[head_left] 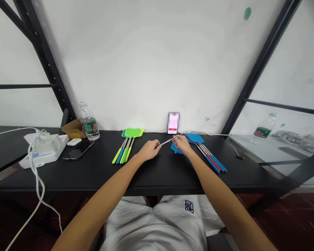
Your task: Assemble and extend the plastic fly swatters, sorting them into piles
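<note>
Between my two hands, a blue fly swatter (176, 149) is held low over the black table. Its thin metal rod runs from one hand to the other, and its blue head shows below my right hand (182, 144). The fingers of that hand pinch the rod near the head. My left hand (149, 150) is closed around the other end, which hides the grip. To the left lie several green, yellow and blue fly swatters (133, 132), fanned together. On the right, a pile of fly swatters (196, 138) has blue heads, with blue and red grips.
A lit phone (173, 122) stands against the wall. At the left are a water bottle (89, 122), a cardboard box (74, 129), a dark phone (79, 150), a white earbud case (74, 142) and a white power strip (45, 150) with cables. A cable end (239, 157) lies at right.
</note>
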Available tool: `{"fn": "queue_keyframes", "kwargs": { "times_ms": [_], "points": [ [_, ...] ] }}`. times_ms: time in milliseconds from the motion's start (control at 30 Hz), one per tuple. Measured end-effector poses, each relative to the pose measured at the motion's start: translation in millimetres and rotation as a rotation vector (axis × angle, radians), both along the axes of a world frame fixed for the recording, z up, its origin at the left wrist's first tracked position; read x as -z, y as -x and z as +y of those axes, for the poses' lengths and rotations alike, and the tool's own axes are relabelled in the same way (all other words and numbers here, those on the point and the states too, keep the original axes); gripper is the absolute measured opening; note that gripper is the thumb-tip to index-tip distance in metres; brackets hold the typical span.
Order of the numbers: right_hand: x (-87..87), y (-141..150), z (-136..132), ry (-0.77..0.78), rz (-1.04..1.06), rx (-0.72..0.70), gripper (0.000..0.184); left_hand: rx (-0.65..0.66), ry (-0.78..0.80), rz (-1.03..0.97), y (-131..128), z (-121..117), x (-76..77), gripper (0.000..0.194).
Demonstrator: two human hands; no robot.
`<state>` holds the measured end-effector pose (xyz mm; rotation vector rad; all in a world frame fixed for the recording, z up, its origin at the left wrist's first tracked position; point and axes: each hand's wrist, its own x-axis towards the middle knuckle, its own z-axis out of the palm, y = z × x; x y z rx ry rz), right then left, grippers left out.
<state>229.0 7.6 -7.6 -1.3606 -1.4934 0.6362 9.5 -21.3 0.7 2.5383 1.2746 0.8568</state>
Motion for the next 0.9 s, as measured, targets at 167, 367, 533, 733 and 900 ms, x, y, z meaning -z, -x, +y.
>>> {"fn": "queue_keyframes", "kwargs": {
  "times_ms": [167, 367, 533, 733, 900],
  "points": [
    [-6.4, -10, -4, -0.048, -0.329, 0.257, 0.038, -0.039, -0.023, 0.012, 0, -4, -4.9, 0.022],
    [-10.7, -25, -6, 0.310, -0.689, 0.251, 0.083, -0.084, -0.009, 0.052, 2, -1, -1.5, 0.022],
    [-15.2, -27, -9, 0.379, -0.854, 0.193, 0.097, -0.094, 0.025, 0.077, 1, -1, -0.3, 0.024],
    [-18.3, -27, -8, 0.468, -0.798, 0.201, 0.091, -0.082, 0.021, 0.070, 1, -1, -0.2, 0.024],
    [-14.9, -34, -5, 0.363, -0.681, 0.372, 0.059, -0.067, 0.034, 0.069, 2, -1, -1.5, 0.027]
  ]
}}
